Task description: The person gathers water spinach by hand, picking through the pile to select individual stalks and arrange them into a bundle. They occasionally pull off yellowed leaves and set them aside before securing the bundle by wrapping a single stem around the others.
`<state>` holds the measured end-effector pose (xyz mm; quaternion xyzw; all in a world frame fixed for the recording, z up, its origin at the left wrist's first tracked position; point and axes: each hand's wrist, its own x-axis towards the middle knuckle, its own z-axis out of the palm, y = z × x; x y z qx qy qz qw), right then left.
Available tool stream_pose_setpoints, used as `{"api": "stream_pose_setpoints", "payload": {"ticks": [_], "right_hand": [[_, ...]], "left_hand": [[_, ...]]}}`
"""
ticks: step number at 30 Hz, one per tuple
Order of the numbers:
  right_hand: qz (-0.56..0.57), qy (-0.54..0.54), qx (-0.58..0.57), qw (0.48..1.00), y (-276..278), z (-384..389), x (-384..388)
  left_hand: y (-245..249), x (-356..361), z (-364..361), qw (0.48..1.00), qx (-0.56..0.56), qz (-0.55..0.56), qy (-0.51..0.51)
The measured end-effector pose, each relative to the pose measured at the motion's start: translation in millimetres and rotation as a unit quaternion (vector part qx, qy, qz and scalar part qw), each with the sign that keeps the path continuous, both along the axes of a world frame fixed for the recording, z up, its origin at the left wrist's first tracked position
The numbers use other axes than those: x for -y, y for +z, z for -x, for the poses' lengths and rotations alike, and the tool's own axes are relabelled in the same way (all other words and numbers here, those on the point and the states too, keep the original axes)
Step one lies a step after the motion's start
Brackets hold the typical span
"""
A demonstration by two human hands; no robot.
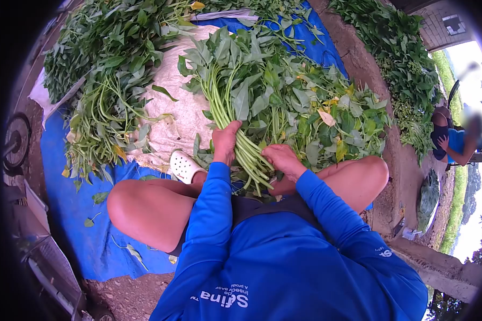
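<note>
"What's at the far left?"
"Leafy greens [107, 48] on a pale sack [171, 101], over a blue tarp [69, 214]."
"And the writing?"
"Left of centre, the blue shirt [289, 262] seems to say 'Sofina', with smaller 'Insect' beside it."
"The hands?"
"The left hand [226, 142] reaches forward, knuckles up, fingers clamped round the stem bunch [233, 115], leaves pointing away above the lap. The right hand [284, 159] angles inward, fingers closed on its lower stems."
"Further right?"
"A white 'S' logo [384, 251] marks the right sleeve."

Left hand [224, 141]: fingers mostly hidden behind stems [246, 152]. Bystander's head [472, 124] blurred. Small sleeve print [384, 250] unreadable.
</note>
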<state>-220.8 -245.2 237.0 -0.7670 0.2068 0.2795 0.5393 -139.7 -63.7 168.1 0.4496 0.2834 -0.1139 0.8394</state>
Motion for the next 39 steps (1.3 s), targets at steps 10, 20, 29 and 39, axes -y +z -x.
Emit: {"api": "stream_pose_setpoints", "payload": {"ticks": [10,20,29,39], "right_hand": [[0.252,0.585,-0.056,0.769,66.5,-81.0,-19.7],[0.531,0.251,0.06,0.807,23.9,-111.4,209.2],[0.433,0.016,0.089,0.897,-115.9,-132.4,64.0],[0.274,-0.015,0.131,0.953,-98.4,-152.6,28.3]], "left_hand": [[49.0,0.8,-1.0,0.994,0.073,-0.079,-0.006],[84.1,-66.5,-23.6,0.983,0.046,-0.164,0.063],[92.0,-40.0,-22.5,0.988,0.049,-0.142,0.03],[94.3,-50.1,-22.1,0.987,0.04,-0.151,0.032]]}}
